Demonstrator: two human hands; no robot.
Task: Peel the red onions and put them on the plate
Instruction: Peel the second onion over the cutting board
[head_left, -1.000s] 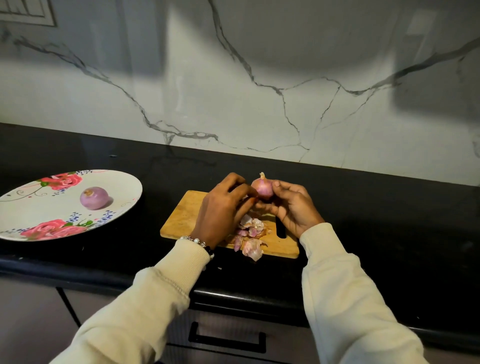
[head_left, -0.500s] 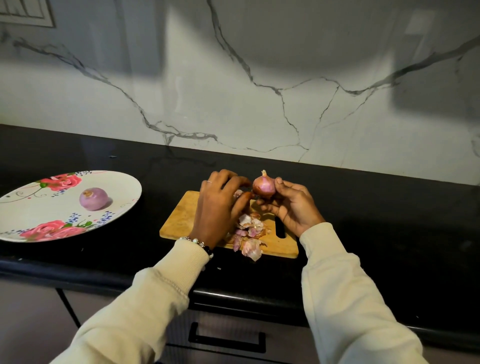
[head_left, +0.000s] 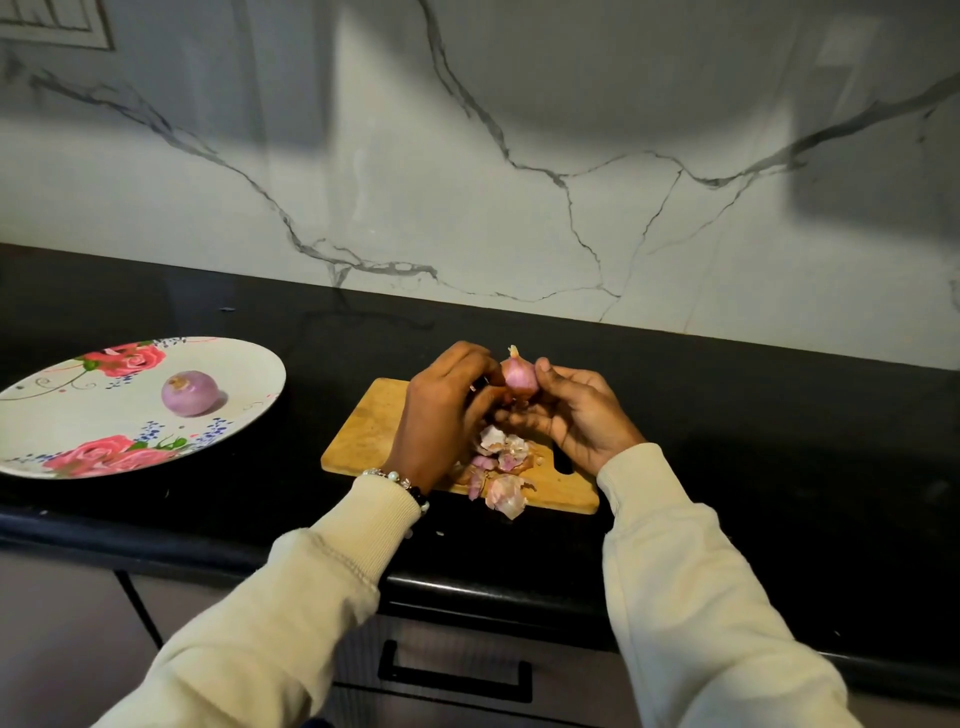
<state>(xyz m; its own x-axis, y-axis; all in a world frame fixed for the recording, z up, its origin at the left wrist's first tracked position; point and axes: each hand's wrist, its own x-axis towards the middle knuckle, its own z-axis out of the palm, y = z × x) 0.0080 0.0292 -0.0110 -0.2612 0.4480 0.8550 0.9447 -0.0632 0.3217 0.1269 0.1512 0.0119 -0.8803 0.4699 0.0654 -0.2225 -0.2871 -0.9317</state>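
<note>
Black and glossy, the bench (head_left: 753, 441) ran under a veined marble wall. You held a red onion (head_left: 521, 375) above the wooden cutting board (head_left: 363, 436), its dry tip upward. Your right hand (head_left: 576, 415) curled its fingers round it from below, thumb on its side; your left hand (head_left: 447, 410) pinched at its near side, fingertips hidden behind the knuckles. Papery pink skins (head_left: 501, 470) lay heaped on the board, partly covered by your wrist. One smooth peeled onion (head_left: 189, 393) sat on the flowered plate (head_left: 62, 415), whose left edge was cut off.
</note>
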